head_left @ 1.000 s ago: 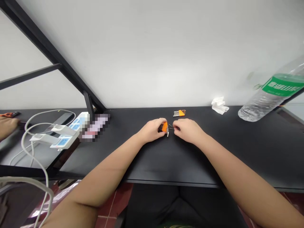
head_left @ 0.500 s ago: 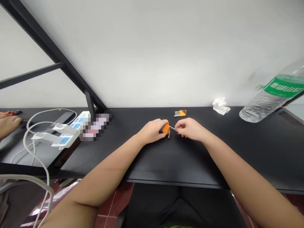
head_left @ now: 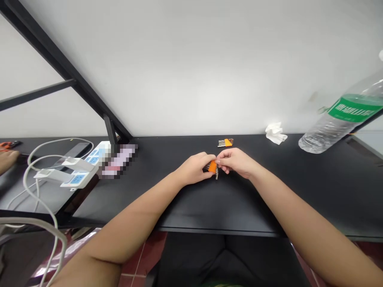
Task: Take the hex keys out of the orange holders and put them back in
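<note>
My left hand (head_left: 195, 169) grips an orange hex key holder (head_left: 212, 166) low over the black table, thumb and fingers around its sides. Metal hex keys (head_left: 217, 174) stick out of the holder on its right, with more ends showing toward my palm. At the holder's upper right edge, my right hand (head_left: 235, 162) is closed in a pinch on a hex key, which its fingertips mostly cover. Behind my hands lies a second orange holder (head_left: 229, 142) with several hex keys in it.
Crumpled white tissue (head_left: 275, 133) and a large clear bottle (head_left: 321, 133) stand by the wall at right. At left are a white power strip (head_left: 86, 167) with cables, a blurred-out item (head_left: 119, 160), a black frame (head_left: 110, 128) and another person's hand (head_left: 7, 160).
My right hand has moved left to the holder, and the hex key that stretched between my hands is now mostly out of sight. The view has shifted slightly.
</note>
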`<state>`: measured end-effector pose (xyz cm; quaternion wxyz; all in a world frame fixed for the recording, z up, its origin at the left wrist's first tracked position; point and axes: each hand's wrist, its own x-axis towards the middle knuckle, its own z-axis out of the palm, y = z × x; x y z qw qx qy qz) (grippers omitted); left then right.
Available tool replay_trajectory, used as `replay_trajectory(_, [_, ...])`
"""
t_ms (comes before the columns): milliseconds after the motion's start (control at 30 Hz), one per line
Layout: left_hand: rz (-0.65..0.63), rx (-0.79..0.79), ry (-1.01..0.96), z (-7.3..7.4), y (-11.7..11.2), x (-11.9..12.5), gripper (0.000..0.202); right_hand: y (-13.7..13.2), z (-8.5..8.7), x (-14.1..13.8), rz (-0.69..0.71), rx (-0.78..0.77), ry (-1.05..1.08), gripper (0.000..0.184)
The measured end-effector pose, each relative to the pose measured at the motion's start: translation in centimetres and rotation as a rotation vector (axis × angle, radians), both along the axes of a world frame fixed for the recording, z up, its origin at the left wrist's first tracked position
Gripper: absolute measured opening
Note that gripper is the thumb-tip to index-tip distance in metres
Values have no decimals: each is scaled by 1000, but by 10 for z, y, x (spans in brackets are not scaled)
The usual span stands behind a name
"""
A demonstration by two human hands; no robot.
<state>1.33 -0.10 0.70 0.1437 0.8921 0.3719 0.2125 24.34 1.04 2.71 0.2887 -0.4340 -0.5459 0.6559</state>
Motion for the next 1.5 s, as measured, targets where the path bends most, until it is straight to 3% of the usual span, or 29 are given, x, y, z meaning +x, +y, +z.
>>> replay_trajectory(100, [67, -8, -56, 0, 3, -3, 40, -1, -7, -6, -57, -73, 160, 22])
replay_trajectory(233, [84, 4, -38, -2, 6, -9, 42, 1, -14, -7, -23, -119, 237, 27])
replay_trajectory(500, [24, 3, 6, -4, 3, -5, 38, 0, -15, -11, 43, 111, 24, 26])
replay_trajectory(600, [48, 9, 2, -4, 6, -8, 41, 5, -18, -4, 55, 336, -209, 17])
replay_trajectory(700, [120, 2, 4, -5, 13, -18, 47, 10, -20, 3, 92, 732, -646, 9])
replay_trajectory(767, [156, -14, 15, -6, 17, -25, 48, 10, -20, 4, 185, 894, -880, 9])
replay_trajectory(833, [168, -25, 20, -7, 19, -29, 48, 7, -17, 0, 258, 910, -1036, 9])
replay_trajectory(967, [152, -24, 51, -6, 19, -27, 46, -4, -8, -7, 287, 763, -1192, 8])
replay_trajectory(1067, [133, -28, 58, -4, 16, -22, 45, -6, -2, -4, 240, 708, -1094, 13])
replay_trajectory(1267, [78, -91, -43, 1, 11, -15, 45, 0, -7, 2, 135, 585, -538, 7])
replay_trajectory(1500, [60, -47, -74, 2, 8, -14, 42, -2, -7, -2, 101, 473, -385, 4])
